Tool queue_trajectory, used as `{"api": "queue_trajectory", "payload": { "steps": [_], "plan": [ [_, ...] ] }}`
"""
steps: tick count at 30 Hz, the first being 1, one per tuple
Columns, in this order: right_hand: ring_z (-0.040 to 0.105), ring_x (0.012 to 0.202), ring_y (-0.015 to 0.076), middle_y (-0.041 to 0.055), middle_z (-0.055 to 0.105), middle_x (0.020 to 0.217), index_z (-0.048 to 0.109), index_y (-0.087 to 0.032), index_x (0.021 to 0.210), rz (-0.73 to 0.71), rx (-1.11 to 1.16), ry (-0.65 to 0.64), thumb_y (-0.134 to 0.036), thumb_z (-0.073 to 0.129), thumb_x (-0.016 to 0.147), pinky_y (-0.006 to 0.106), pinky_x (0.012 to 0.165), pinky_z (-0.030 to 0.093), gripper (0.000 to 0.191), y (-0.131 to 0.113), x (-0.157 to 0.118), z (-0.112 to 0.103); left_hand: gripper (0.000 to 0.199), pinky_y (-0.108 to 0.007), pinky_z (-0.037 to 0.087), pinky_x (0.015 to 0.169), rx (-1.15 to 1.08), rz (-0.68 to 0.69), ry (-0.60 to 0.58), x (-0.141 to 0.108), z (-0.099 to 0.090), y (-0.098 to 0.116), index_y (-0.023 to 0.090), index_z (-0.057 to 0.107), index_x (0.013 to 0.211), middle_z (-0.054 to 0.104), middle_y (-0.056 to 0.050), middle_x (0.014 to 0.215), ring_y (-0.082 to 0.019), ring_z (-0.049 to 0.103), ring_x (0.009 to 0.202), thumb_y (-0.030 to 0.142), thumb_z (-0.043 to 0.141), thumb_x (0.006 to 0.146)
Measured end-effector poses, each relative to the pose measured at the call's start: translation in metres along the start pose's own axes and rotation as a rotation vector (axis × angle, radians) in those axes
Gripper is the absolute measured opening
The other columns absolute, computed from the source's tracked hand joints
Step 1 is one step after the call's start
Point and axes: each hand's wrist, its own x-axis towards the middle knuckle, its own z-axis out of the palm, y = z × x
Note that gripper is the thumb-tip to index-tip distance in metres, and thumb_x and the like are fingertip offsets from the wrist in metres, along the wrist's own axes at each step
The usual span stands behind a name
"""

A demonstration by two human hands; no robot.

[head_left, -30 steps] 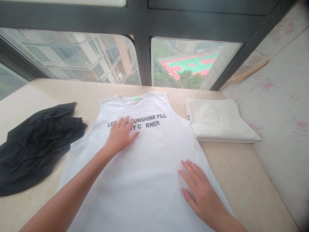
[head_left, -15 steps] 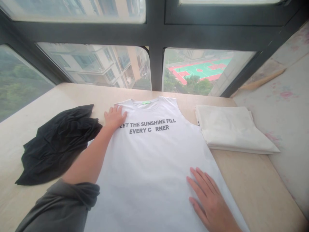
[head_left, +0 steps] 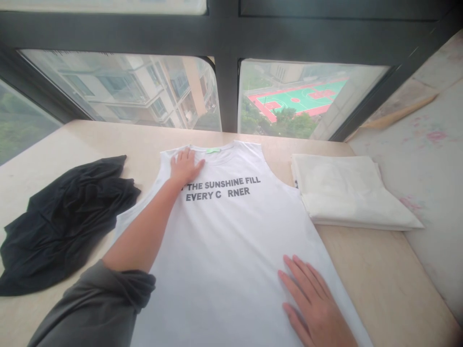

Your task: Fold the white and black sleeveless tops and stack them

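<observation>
A white sleeveless T-shirt point(head_left: 224, 241) lies spread flat, collar away from me, with dark lettering across the chest. Its lower hem is out of view. My left hand point(head_left: 185, 166) rests on it near the left side of the collar, fingers spread and holding nothing; the forearm covers part of the shirt and the first word of the print. Low on the shirt's right side, my right hand point(head_left: 313, 299) lies with fingers stretched out over the fabric, palm down and open.
A crumpled black garment point(head_left: 68, 212) lies left of the shirt. On the right sits a folded white cloth point(head_left: 350, 193) beside a floral-patterned wall point(head_left: 427, 183). Everything lies on a beige ledge point(head_left: 376, 270) below dark-framed windows point(head_left: 227, 86).
My left hand has shifted right, from the shirt's left shoulder edge towards the collar. My right hand stays nearly in place. The camera view has tilted and moved slightly.
</observation>
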Motion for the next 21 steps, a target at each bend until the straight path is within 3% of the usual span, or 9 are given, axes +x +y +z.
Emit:
{"api": "queue_trajectory", "payload": {
  "steps": [4, 6, 9, 12, 16, 18, 21],
  "plan": [
    [0.028, 0.147, 0.0314, 0.0109, 0.033, 0.158, 0.049, -0.018, 0.142, 0.050, 0.010, -0.028, -0.027, 0.055, 0.091, 0.049, 0.114, 0.032, 0.053, -0.004, -0.001, -0.001, 0.068, -0.060, 0.014, 0.118, 0.026, 0.051, 0.014, -0.039, -0.018, 0.023, 0.013, 0.033, 0.151, 0.023, -0.017, 0.162, -0.037, 0.017, 0.149, 0.053, 0.033, 0.096],
    [0.027, 0.147, 0.0304, 0.0094, 0.032, 0.159, 0.050, -0.019, 0.142, 0.070, 0.012, -0.042, -0.027, 0.054, 0.092, 0.049, 0.114, 0.033, 0.051, -0.005, -0.001, -0.001, 0.067, -0.056, 0.015, 0.119, 0.040, 0.181, 0.001, -0.082, -0.029, 0.039, 0.015, 0.031, 0.152, 0.022, -0.015, 0.163, -0.034, 0.018, 0.150, 0.051, 0.037, 0.096],
    [0.027, 0.148, 0.0292, 0.0088, 0.033, 0.159, 0.051, -0.019, 0.142, 0.081, 0.023, -0.051, -0.028, 0.052, 0.094, 0.049, 0.115, 0.033, 0.049, -0.006, 0.000, -0.001, 0.064, -0.052, 0.024, 0.118, 0.029, 0.380, -0.136, -0.173, -0.040, 0.044, 0.023, 0.035, 0.151, 0.030, -0.010, 0.161, -0.030, 0.027, 0.148, 0.056, 0.035, 0.097],
    [0.028, 0.147, 0.0286, 0.0095, 0.035, 0.157, 0.051, -0.018, 0.142, 0.088, 0.040, -0.042, -0.029, 0.050, 0.095, 0.049, 0.115, 0.034, 0.048, -0.005, -0.002, -0.001, 0.064, -0.053, 0.027, 0.117, 0.073, 0.292, -0.101, -0.274, -0.039, 0.019, 0.021, 0.042, 0.148, 0.031, -0.011, 0.160, -0.033, 0.029, 0.147, 0.058, 0.037, 0.095],
    [0.030, 0.147, 0.0288, 0.0104, 0.037, 0.156, 0.053, -0.018, 0.140, 0.087, 0.056, -0.019, -0.032, 0.048, 0.096, 0.050, 0.116, 0.033, 0.046, -0.005, -0.004, 0.002, 0.059, -0.056, 0.031, 0.113, 0.153, 0.073, 0.067, -0.388, -0.028, -0.036, 0.014, 0.044, 0.145, 0.037, -0.017, 0.155, -0.035, 0.034, 0.143, 0.048, 0.034, 0.098],
    [0.030, 0.146, 0.0287, 0.0103, 0.038, 0.156, 0.054, -0.018, 0.139, 0.079, 0.052, -0.007, -0.034, 0.047, 0.097, 0.050, 0.116, 0.032, 0.046, -0.005, -0.005, 0.004, 0.057, -0.055, 0.033, 0.112, 0.175, 0.018, 0.123, -0.426, -0.026, -0.058, 0.012, 0.046, 0.143, 0.040, -0.019, 0.153, -0.035, 0.037, 0.141, 0.045, 0.033, 0.098],
    [0.032, 0.145, 0.0280, 0.0101, 0.040, 0.155, 0.055, -0.018, 0.138, 0.073, 0.040, 0.004, -0.035, 0.046, 0.097, 0.049, 0.116, 0.033, 0.045, -0.004, -0.006, 0.007, 0.057, -0.054, 0.036, 0.110, 0.167, -0.023, 0.162, -0.459, -0.032, -0.078, 0.010, 0.051, 0.137, 0.045, -0.021, 0.148, -0.036, 0.042, 0.137, 0.046, 0.034, 0.096]
  ]
}}
